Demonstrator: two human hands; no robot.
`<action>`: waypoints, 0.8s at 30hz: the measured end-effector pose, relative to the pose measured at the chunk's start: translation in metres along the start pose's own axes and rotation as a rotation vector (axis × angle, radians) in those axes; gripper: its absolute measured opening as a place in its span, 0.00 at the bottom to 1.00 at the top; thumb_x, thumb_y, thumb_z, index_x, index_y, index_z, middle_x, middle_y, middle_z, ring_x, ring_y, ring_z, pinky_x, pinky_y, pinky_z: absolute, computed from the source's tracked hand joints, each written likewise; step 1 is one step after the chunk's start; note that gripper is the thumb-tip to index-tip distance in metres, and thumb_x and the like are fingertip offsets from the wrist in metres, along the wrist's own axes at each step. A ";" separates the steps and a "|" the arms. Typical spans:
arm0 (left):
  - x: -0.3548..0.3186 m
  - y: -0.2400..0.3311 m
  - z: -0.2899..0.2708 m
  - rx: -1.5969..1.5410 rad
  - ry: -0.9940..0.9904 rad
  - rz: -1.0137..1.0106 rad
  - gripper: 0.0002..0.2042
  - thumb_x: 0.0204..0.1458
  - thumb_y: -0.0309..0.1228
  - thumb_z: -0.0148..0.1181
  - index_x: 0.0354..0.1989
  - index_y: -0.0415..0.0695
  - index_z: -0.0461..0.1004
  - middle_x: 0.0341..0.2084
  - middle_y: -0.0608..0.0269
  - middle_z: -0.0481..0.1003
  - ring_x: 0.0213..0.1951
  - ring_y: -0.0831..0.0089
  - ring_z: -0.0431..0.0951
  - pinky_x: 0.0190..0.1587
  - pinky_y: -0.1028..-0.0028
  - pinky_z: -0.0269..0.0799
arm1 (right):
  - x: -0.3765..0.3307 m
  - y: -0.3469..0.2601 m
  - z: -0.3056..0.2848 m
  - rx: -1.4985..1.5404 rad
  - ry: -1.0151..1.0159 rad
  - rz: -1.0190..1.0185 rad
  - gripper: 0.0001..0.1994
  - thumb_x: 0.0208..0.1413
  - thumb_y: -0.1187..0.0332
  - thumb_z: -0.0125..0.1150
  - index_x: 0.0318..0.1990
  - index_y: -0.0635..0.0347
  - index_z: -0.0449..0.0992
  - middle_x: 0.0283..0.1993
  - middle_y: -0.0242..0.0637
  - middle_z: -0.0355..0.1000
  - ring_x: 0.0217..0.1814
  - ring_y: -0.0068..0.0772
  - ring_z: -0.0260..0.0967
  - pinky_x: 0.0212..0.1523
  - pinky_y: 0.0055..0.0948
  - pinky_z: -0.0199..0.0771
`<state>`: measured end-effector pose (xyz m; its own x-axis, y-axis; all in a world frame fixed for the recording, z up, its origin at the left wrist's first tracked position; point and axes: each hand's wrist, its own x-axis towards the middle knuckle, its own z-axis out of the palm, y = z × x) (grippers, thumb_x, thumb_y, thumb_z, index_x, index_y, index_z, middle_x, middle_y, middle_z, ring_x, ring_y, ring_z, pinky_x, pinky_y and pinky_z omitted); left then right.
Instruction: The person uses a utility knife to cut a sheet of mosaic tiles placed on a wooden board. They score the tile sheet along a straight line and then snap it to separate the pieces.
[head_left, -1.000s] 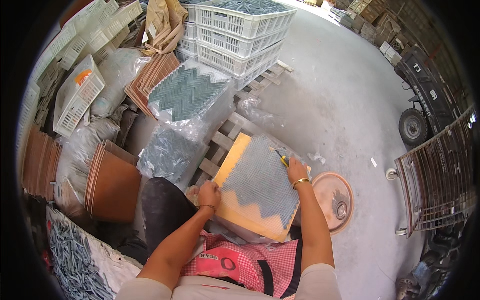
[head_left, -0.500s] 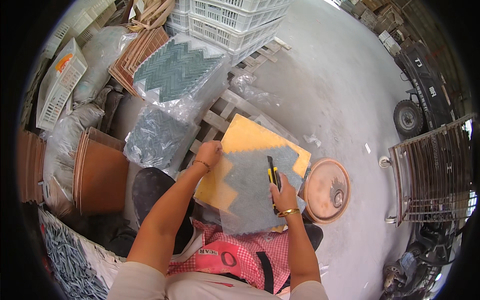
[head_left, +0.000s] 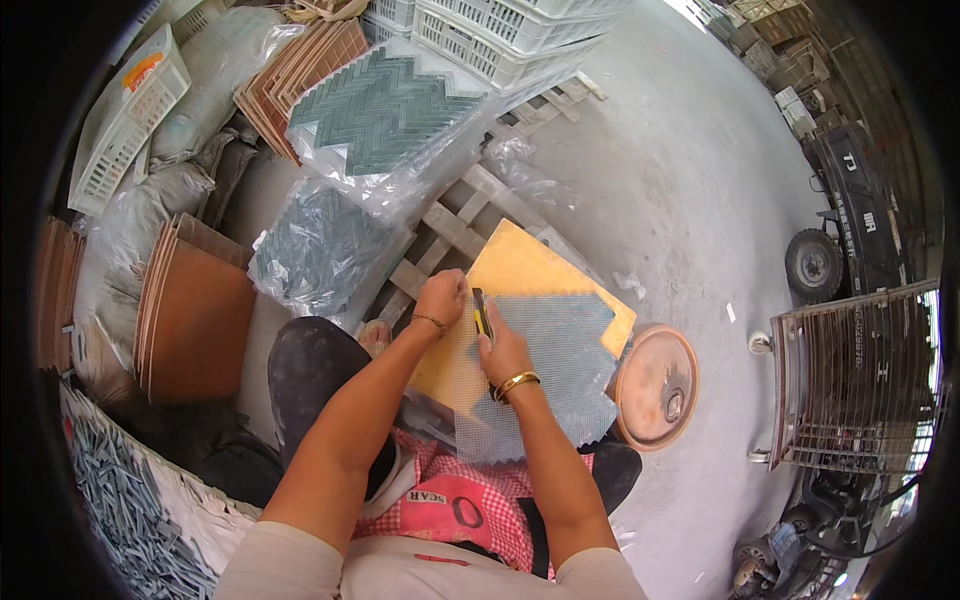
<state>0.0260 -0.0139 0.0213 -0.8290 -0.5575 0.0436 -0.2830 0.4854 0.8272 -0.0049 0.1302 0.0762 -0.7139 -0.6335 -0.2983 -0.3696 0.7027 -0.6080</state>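
A yellow board [head_left: 525,262] rests across my lap. On it lies a sheet of white mesh [head_left: 480,430] over a grey mosaic tile panel [head_left: 565,340] with a zigzag outline. My left hand [head_left: 441,300] is closed in a pinch at the upper left edge of the mesh. In my right hand [head_left: 506,355] is a black and yellow utility knife [head_left: 482,316], its tip pointing away from me over the left part of the mesh, close to my left hand. Whether the blade touches the mesh is hard to tell.
Right of the board stands a round reddish drum [head_left: 652,390]. Plastic-wrapped green herringbone tiles [head_left: 385,115] sit beside a wooden pallet [head_left: 455,230]. Brown boards [head_left: 195,315] stand at left, loose tile strips [head_left: 130,510] lie lower left, and a wheeled metal rack [head_left: 850,380] is at right.
My right hand has carried the knife leftward from the middle of the panel to near my left hand. My left hand stays at the mesh edge. The whole view has shifted slightly.
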 end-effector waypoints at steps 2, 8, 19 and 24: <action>-0.001 0.001 0.000 -0.015 -0.001 -0.028 0.03 0.40 0.23 0.54 0.24 0.40 0.68 0.25 0.50 0.71 0.32 0.51 0.71 0.34 0.60 0.67 | 0.000 -0.007 -0.007 -0.080 -0.013 -0.016 0.29 0.48 0.70 0.50 0.61 0.57 0.54 0.29 0.58 0.70 0.29 0.55 0.71 0.36 0.43 0.71; -0.001 -0.001 0.003 -0.036 0.061 0.005 0.03 0.39 0.22 0.54 0.23 0.39 0.68 0.22 0.51 0.71 0.29 0.52 0.72 0.31 0.64 0.67 | 0.002 -0.008 -0.005 -0.027 -0.043 0.038 0.28 0.47 0.70 0.50 0.59 0.58 0.57 0.32 0.59 0.70 0.33 0.57 0.69 0.38 0.44 0.69; -0.007 -0.004 0.001 -0.065 0.060 0.039 0.03 0.43 0.22 0.52 0.26 0.41 0.66 0.24 0.50 0.69 0.32 0.50 0.70 0.34 0.59 0.66 | 0.005 0.004 -0.022 -0.381 -0.122 -0.168 0.28 0.50 0.69 0.51 0.61 0.42 0.55 0.29 0.50 0.72 0.29 0.53 0.69 0.33 0.47 0.69; -0.010 0.000 0.002 -0.036 0.067 0.028 0.03 0.43 0.21 0.52 0.27 0.41 0.65 0.24 0.50 0.68 0.32 0.49 0.69 0.34 0.59 0.65 | 0.020 0.007 -0.037 -0.574 -0.181 -0.279 0.27 0.51 0.70 0.47 0.60 0.35 0.55 0.27 0.46 0.71 0.27 0.48 0.70 0.28 0.44 0.70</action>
<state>0.0332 -0.0070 0.0192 -0.8016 -0.5889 0.1032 -0.2419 0.4773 0.8448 -0.0436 0.1345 0.0937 -0.4527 -0.8260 -0.3359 -0.8201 0.5336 -0.2067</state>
